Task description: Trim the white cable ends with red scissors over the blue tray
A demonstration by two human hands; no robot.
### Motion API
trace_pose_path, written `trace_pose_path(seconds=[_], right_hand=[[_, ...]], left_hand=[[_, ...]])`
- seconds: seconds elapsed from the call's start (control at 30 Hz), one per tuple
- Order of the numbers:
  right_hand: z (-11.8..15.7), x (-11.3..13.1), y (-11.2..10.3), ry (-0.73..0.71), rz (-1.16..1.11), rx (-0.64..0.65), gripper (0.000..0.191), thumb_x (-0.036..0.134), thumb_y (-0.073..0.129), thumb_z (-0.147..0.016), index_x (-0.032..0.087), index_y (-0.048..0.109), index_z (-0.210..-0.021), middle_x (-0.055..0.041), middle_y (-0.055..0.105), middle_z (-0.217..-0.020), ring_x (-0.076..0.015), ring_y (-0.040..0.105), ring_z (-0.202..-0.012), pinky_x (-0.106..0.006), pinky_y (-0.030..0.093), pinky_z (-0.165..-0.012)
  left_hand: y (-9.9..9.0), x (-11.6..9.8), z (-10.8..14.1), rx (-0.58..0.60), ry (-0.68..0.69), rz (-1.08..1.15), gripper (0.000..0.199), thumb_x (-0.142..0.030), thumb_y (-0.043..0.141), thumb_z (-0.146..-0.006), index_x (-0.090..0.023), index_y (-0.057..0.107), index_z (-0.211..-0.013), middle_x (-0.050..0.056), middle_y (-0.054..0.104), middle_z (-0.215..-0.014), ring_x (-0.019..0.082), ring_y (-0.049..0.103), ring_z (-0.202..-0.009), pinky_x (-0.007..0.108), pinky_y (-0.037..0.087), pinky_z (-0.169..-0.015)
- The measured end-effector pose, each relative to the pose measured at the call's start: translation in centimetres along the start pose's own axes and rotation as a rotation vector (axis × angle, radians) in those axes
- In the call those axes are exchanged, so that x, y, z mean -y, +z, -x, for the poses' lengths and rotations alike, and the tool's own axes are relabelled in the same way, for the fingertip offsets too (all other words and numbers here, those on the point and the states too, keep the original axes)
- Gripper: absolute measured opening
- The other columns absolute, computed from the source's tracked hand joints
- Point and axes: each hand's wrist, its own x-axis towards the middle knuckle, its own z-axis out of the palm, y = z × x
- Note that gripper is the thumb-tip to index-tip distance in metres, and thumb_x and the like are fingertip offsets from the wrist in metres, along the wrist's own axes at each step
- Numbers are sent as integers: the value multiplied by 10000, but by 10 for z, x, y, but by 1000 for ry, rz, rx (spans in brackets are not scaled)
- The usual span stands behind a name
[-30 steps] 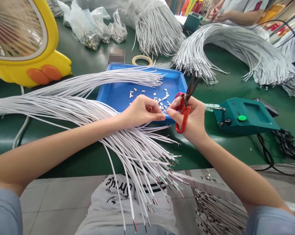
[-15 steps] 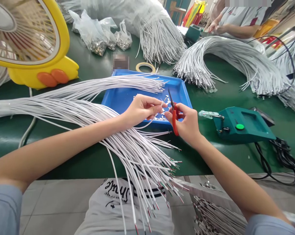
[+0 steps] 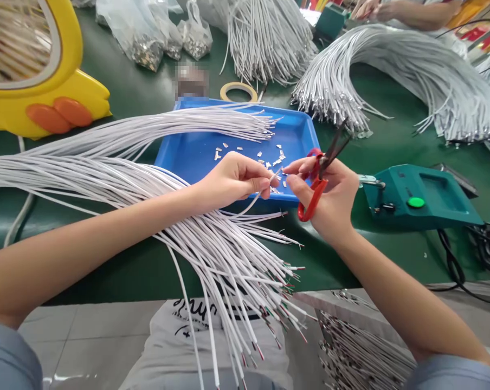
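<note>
Over the near side of the blue rectangular plastic tray (image 3: 297, 132), the left hand (image 3: 239, 181) pinches one thin white-sheathed cable (image 3: 253, 203), thumb and forefinger together just short of its tip. Taking that tip as the clock's centre, the right hand (image 3: 337, 195) sits at 3 o'clock, holding the red-handled metal scissors (image 3: 318, 190), whose dark blades aim toward 1 o'clock, away from the left hand. Its thumb and forefinger tips come close to the cable's end; whether they grip a strand, I cannot tell.

A short, firm pinch seems right: with little free length, the cable should bend less. The sheath looks smooth, so too light a squeeze could let it slip lengthwise. Any pull is best made along the cable's line rather than sideways, with the blades turned outward as they are. Small flat pale pieces (image 3: 281, 157) lie in the tray toward 12 o'clock, so working above it should catch loose scraps.

Beneath the left forearm, a fanned bundle of white cables (image 3: 229, 246) spreads from 8 o'clock to bare-tipped ends around 6, some hanging past the near edge of the green counter (image 3: 334, 271). A lightly carried forearm would avoid dragging them.
</note>
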Motion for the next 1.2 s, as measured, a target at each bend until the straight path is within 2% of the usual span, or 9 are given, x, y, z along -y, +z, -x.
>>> trace_pose_path(seconds=[0.1, 0.37, 0.57, 0.7, 0.87, 1.07, 1.2], right_hand=[[-1, -2, 0, -5, -52, 12, 166, 121, 676, -732, 231, 553, -745, 5, 687, -800, -148, 635, -731, -319, 515, -688], [-1, -4, 0, -15, -146, 80, 136, 140, 681, -751, 207, 563, -750, 16, 703, -801, -116, 637, -729, -271, 500, -652], [1, -3, 0, -43, -133, 79, 153, 130, 692, -745, 193, 553, -742, 22, 666, -752, -97, 611, -677, -253, 475, -622], [2, -1, 1, -27, -124, 124, 159, 159, 690, -753, 205, 539, -733, 25, 664, -745, -113, 625, -698, -282, 505, -668], [3, 1, 2, 49, -41, 137, 167, 210, 685, -756, 222, 522, -722, 16, 645, -751, -135, 625, -702, -336, 536, -717], [2, -1, 3, 49, -95, 148, 203, 212, 747, -713, 213, 544, -717, 12, 636, -745, -128, 614, -680, -321, 535, -706], [1, -4, 2, 99, -37, 187, 242, 323, 754, -717, 221, 534, -712, 11, 625, -754, -135, 611, -696, -338, 542, -707]], left_hand=[[1, -2, 0, 69, -48, -42, 151, -118, 575, -830, -68, 699, -760, 20, 625, -630, 11, 383, -465, 143, 275, -411], [3, -7, 0, 95, -83, -139, 165, -66, 537, -825, -71, 700, -798, 10, 616, -602, 16, 381, -454, 155, 291, -427], [5, -11, -1, 29, -52, -142, 126, -63, 580, -790, -81, 675, -710, 18, 638, -591, 61, 566, -571, 162, 438, -551], [5, -7, -1, -13, -29, -136, 77, -103, 649, -758, -82, 682, -692, 30, 655, -602, 77, 590, -574, 183, 475, -571], [4, -3, -1, -42, -9, -144, 54, -129, 706, -716, -98, 700, -672, 35, 664, -606, 91, 582, -555, 197, 461, -519], [6, -1, 0, -63, -33, -160, 54, -109, 736, -677, -88, 694, -649, 17, 596, -546, 67, 488, -493, 202, 363, -446], [6, -1, 0, -59, -20, -208, 88, -114, 722, -672, -106, 664, -607, -1, 558, -513, 57, 447, -477, 197, 323, -427]])
